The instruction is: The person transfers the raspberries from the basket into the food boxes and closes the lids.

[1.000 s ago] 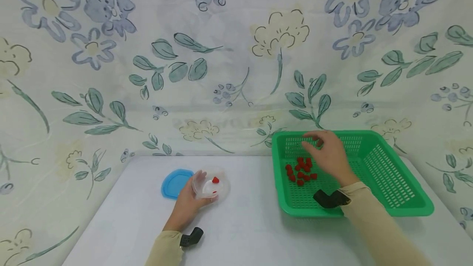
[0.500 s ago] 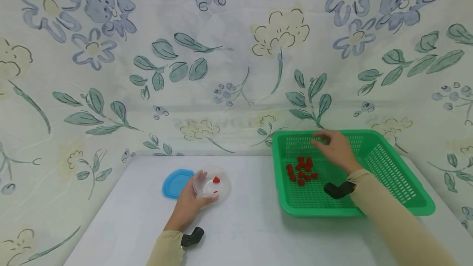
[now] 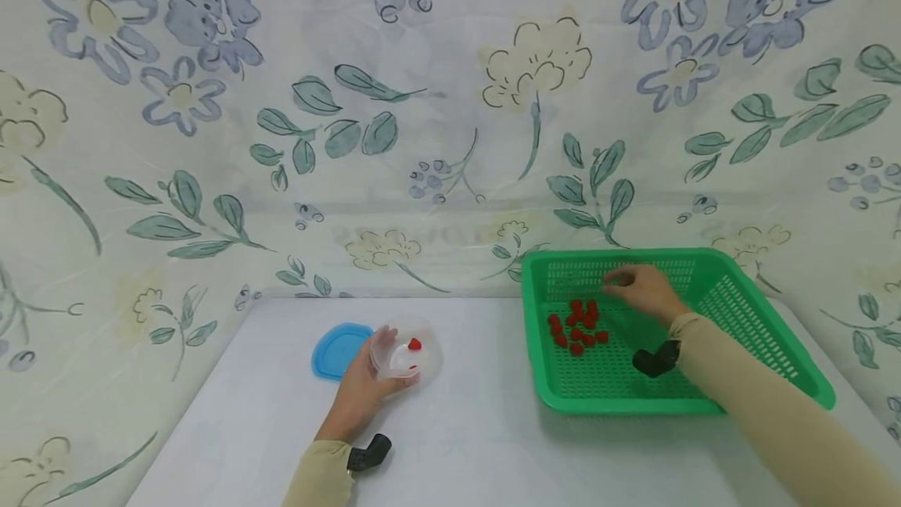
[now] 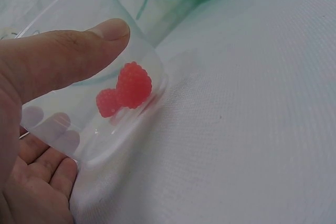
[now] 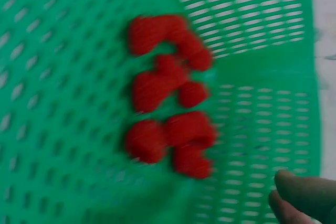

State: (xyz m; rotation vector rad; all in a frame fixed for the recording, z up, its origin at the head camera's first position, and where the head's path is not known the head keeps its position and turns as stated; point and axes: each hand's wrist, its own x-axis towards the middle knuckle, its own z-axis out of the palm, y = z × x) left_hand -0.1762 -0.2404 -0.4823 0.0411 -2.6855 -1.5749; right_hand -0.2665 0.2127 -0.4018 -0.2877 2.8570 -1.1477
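My left hand (image 3: 362,390) grips a clear plastic container (image 3: 394,361) standing tilted on the table, thumb on its near side and fingers round the far side. Inside it lie two red raspberries (image 4: 134,85), seen clearly in the left wrist view. My right hand (image 3: 647,289) hovers over the green basket (image 3: 626,405), to the right of several raspberries (image 3: 577,327) on its floor. Its fingers are loosely bent, and nothing shows between them. In the right wrist view only the fingertips (image 5: 299,190) appear, apart from the blurred fruit.
A blue lid (image 3: 336,352) lies on the white table (image 3: 472,444), left of the container and partly behind my left hand. The basket has raised, slotted walls. Behind the table hangs a floral cloth (image 3: 450,139).
My right hand has drifted right and slightly lower over the basket, away from the raspberries. The left hand and container hold their place.
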